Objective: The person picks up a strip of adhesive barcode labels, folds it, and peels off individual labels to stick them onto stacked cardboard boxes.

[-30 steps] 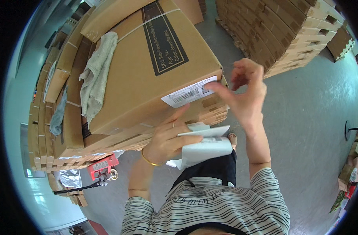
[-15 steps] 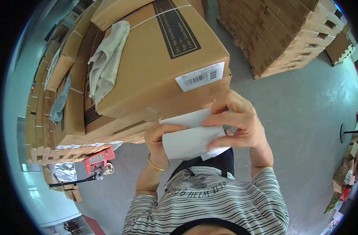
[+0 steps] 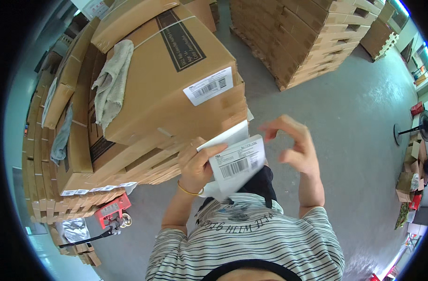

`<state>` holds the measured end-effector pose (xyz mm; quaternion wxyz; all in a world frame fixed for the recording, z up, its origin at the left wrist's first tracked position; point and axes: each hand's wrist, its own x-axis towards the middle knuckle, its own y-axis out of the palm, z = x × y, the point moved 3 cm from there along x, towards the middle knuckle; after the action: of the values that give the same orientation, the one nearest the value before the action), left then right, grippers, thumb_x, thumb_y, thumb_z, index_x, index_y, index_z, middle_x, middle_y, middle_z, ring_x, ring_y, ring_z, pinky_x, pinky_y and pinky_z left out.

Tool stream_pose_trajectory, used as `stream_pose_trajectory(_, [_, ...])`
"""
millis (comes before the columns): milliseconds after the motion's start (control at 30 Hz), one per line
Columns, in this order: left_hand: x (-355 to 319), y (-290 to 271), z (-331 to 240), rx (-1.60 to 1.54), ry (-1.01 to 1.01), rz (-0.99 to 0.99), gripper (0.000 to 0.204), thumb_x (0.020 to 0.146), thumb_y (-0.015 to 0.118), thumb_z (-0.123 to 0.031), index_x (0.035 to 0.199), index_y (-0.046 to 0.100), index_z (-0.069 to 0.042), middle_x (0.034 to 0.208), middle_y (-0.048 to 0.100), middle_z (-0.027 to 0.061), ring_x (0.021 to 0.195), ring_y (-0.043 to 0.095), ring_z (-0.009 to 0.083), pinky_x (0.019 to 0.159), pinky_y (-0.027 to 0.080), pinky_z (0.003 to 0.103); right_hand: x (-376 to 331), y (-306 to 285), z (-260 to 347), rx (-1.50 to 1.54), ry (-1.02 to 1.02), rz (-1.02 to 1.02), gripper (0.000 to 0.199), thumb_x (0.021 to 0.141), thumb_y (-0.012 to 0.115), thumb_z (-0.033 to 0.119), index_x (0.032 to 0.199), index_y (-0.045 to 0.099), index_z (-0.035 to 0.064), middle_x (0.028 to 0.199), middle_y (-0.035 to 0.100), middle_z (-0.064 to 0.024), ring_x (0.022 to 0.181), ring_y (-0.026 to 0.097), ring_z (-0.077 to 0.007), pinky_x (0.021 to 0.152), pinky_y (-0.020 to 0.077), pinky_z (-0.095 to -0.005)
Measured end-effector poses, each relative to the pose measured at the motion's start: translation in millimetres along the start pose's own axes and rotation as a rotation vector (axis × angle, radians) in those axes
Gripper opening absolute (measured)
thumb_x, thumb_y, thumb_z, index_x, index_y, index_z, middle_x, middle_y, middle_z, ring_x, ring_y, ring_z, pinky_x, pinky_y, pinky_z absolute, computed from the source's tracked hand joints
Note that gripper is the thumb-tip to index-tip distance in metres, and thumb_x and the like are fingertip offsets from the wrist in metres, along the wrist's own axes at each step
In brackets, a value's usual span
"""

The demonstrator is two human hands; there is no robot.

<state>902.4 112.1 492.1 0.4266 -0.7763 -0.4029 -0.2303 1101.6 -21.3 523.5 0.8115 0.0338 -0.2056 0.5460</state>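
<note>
My left hand, with a gold bangle at the wrist, grips white label sheets by their left side. The top sheet faces up with a printed barcode, and white paper shows behind and below it. To the right, my right hand is off the sheets, its thumb and fingers apart and a little blurred. Just beyond the sheets stands a large brown carton. A white barcode label sits on its near right corner, and a grey cloth lies over its left edge.
More cartons stack up on the left, one with a blue-grey cloth on it. A red pallet jack stands below them. Another stack of cartons rises at the far right. A black fan stands by the right wall.
My right hand has let go of the paper and moved right. The sheet that was curled over, blank side showing, now lies flatter with its print visible. The view has shifted.
</note>
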Motion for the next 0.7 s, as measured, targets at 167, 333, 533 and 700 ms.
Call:
stream_pose_trajectory(167, [17.0,13.5,-17.3,0.082,0.075,-0.014,0.034,0.061,0.077,-0.007,0.094,0.072,-0.012,0.068,0.055,0.0040,0.056,0.052,0.0171,0.048,0.040,0.028,-8.1,2.6,-21.9,0.006,0.242,0.013,0.047,0.064,0.085,0.011,0.104,0.063,0.0017,0.092,0.065,-0.0039,0.076,0.056,-0.0125,0.075,0.0460,-0.0293])
stream_pose_trajectory(333, [38.7,38.0,-38.5,0.213,0.054,-0.043,0.032,0.063,0.077,-0.007,0.094,0.071,-0.011,0.072,0.059,0.0052,0.060,0.058,0.0189,0.050,0.043,0.028,6.3,-20.6,-32.9,0.160,0.112,-0.010,0.046,0.066,0.084,0.013,0.105,0.063,0.0028,0.101,0.065,-0.0045,0.090,0.057,-0.0115,0.084,0.0442,-0.0272])
stream_pose_trajectory(533, [65.0,83.4,-56.8,0.294,-0.059,-0.127,0.021,0.066,0.079,-0.012,0.085,0.073,-0.006,0.077,0.069,0.0068,0.064,0.062,0.0154,0.057,0.046,0.025,20.7,-56.9,-75.8,0.458,0.162,0.048,0.039,0.071,0.080,0.006,0.106,0.064,0.0020,0.099,0.065,-0.0061,0.095,0.059,-0.0134,0.086,0.0438,-0.0266])
stream_pose_trajectory(700, [65.2,122.8,-41.0,0.152,-0.302,-0.169,0.018,0.065,0.077,-0.007,0.083,0.073,-0.007,0.069,0.064,0.0071,0.057,0.057,0.0147,0.052,0.042,0.024,47.0,-87.6,-90.2,0.315,-0.081,0.073,0.013,0.074,0.079,0.011,0.083,0.070,0.0060,0.078,0.062,-0.0022,0.069,0.054,-0.0114,0.060,0.0430,-0.0282])
